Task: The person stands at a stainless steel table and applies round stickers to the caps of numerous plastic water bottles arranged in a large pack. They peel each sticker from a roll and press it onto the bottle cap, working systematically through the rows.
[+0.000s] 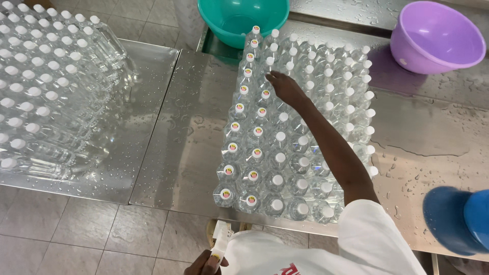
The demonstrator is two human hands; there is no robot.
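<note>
White fabric of the person's shirt [367, 244] fills the bottom edge, and just beside it the left hand [206, 264] pinches a narrow white strip of round stickers [220, 243] between thumb and fingers, low by the near rim of the steel table [178, 153]. On that wet, droplet-covered table stands a tight block of clear plastic bottles [300, 137] in straight rows. The two left-hand rows carry small round coloured stickers on their caps, while the caps further right are plain white. The right arm stretches across the block, and the right hand [285, 86] rests with loosely curled fingers on a cap in the second row, near the far end; I cannot tell whether anything lies under its fingertips. To the left, on a separate steel surface, a second mass of bottles [46, 86] with plain white caps stands well apart. At the far edge sit a teal basin [244, 18] and, to the right, a purple basin [438, 35]. A blue rounded object [456, 219] shows at the lower right.
</note>
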